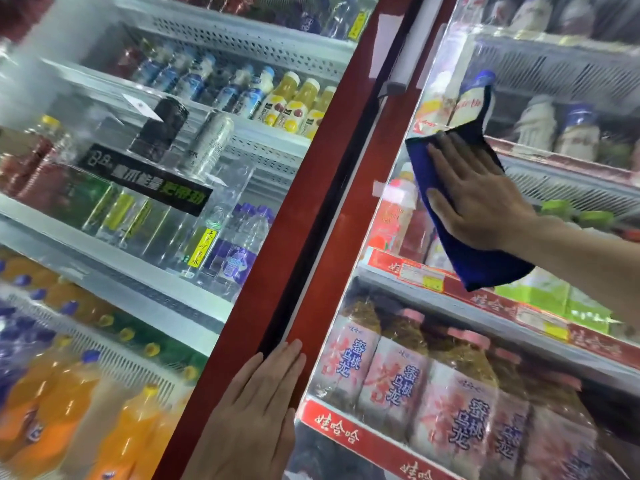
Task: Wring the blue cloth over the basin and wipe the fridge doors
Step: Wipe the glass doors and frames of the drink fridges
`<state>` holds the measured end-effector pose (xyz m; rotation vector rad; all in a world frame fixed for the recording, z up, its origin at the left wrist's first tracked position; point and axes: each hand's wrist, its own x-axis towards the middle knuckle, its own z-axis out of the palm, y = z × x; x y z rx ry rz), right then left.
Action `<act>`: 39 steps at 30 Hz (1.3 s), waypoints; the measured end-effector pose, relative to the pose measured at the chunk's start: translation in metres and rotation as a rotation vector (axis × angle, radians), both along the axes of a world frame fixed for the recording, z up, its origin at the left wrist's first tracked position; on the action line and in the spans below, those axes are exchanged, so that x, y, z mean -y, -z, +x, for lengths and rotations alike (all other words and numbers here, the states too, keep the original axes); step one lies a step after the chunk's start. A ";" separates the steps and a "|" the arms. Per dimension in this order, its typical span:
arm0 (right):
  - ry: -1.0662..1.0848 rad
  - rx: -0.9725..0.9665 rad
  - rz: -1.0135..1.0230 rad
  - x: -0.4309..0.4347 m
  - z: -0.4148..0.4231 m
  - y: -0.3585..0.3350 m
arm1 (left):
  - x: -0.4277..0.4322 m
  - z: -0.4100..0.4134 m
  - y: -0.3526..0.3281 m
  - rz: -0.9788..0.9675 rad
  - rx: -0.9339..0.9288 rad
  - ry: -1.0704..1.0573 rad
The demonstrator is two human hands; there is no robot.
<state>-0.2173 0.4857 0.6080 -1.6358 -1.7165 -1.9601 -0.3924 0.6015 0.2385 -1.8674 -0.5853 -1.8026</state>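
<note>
The blue cloth (457, 251) is spread flat against the glass of the right fridge door (381, 341), at mid height. My right hand (481, 199) presses it to the glass with straight, spread fingers, the arm coming in from the right. My left hand (256, 414) lies flat with straight fingers on the red frame (311, 209) where the two doors meet, at the bottom centre. The left fridge door (121, 202) fills the left half of the view. No basin is in view.
Behind both glass doors stand shelves packed with drink bottles and cans. A dark rubber seal (325, 202) runs diagonally between the red door frames. A grey handle piece (398, 77) sits near the top of the right door.
</note>
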 end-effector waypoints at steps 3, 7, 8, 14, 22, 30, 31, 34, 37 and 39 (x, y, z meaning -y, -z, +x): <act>0.034 0.113 -0.083 -0.010 -0.009 0.013 | -0.007 0.000 0.007 -0.029 -0.043 0.015; 0.021 0.301 -0.241 -0.017 -0.023 0.074 | -0.014 0.000 0.018 -0.071 -0.080 0.047; 0.003 0.321 -0.288 -0.016 -0.024 0.097 | -0.012 -0.001 0.021 -0.079 -0.079 0.053; -0.113 0.415 -0.515 -0.016 -0.022 0.233 | -0.009 -0.022 0.046 -0.138 -0.131 0.018; -0.053 0.283 -0.398 -0.005 -0.020 0.188 | 0.009 -0.042 0.066 -0.243 -0.256 -0.057; -0.018 0.340 -0.313 -0.019 -0.022 0.200 | 0.008 -0.023 0.075 -0.279 -0.290 -0.074; -0.034 0.344 -0.331 -0.019 -0.020 0.216 | 0.007 -0.022 0.077 -0.274 -0.284 -0.065; -0.089 0.310 -0.385 -0.018 -0.014 0.263 | 0.004 -0.025 0.087 -0.278 -0.280 -0.048; -0.115 0.292 -0.462 -0.017 -0.010 0.310 | 0.003 -0.036 0.105 -0.301 -0.294 -0.061; -0.112 0.301 -0.545 -0.012 -0.010 0.341 | 0.006 -0.046 0.117 -0.305 -0.325 -0.075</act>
